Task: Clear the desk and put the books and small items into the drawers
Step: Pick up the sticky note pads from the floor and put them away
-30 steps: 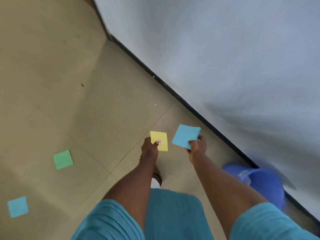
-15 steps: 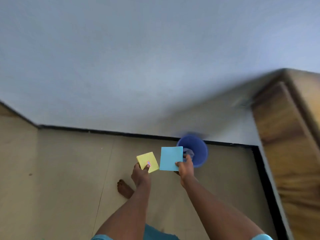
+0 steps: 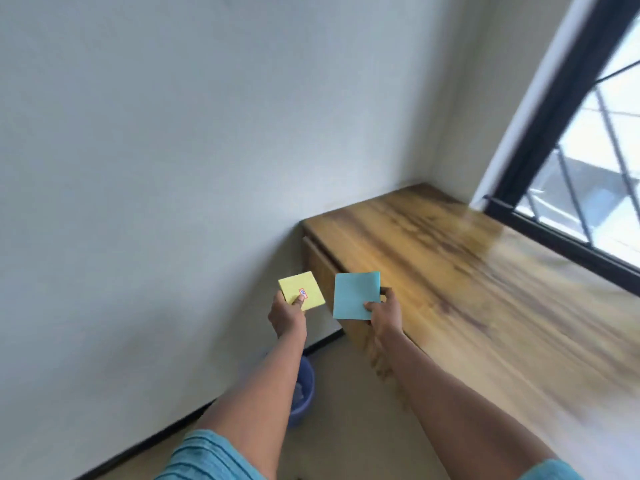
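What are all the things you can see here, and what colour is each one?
yellow note pad: one, yellow with a small red and blue mark, held up in front of the wall
blue note pad: one, light blue, held up at the desk's near corner
desk: one, brown wood, in the corner under the window
bin: one, blue, on the floor by the wall, partly behind the left arm
window: one, black frame, upper right
wall: pale grey-white, left and centre
floor: beige, bottom
sleeves: two, teal, bottom edge
left hand: one, pinches the yellow note pad
right hand: one, pinches the blue note pad
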Tool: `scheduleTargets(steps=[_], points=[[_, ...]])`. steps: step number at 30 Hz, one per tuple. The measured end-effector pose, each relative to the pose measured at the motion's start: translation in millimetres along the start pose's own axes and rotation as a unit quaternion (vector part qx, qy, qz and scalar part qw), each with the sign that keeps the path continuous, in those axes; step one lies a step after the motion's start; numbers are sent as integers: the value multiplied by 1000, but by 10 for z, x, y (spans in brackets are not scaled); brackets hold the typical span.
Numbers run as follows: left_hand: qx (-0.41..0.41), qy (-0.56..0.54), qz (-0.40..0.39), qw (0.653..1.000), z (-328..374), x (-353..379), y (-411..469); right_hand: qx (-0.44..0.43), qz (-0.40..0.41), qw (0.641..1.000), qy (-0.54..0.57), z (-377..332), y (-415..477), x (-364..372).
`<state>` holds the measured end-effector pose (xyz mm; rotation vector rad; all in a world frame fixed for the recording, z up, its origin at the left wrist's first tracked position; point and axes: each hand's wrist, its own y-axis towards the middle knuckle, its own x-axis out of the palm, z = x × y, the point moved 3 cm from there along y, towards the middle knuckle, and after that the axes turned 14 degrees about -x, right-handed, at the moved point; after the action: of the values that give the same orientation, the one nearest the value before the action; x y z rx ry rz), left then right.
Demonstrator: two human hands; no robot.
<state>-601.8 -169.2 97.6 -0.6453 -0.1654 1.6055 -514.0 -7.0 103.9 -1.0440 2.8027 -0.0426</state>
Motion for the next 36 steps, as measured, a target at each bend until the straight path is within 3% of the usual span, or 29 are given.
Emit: scheduleTargets(steps=[4,8,19,24,30,36], points=[[32,7,-101,994,565,745,63,2,84,996,21,-235,515,-492],[31,55,-142,988,888,1305,214,39,128,991,27,-227,889,-757],[20,150,-166,975,1439,2183,600,123,227,964,-66,-70,1652,-788],[66,222,-163,959,1466,2396,650,130,228,954,-143,-99,1747,-731],[117,371,-134,911,1380,2411,653,135,228,930,-256,-133,1617,-629],[135,316,-113,932,1167,2095,544,75,174,930,-315,-101,1360,-494]])
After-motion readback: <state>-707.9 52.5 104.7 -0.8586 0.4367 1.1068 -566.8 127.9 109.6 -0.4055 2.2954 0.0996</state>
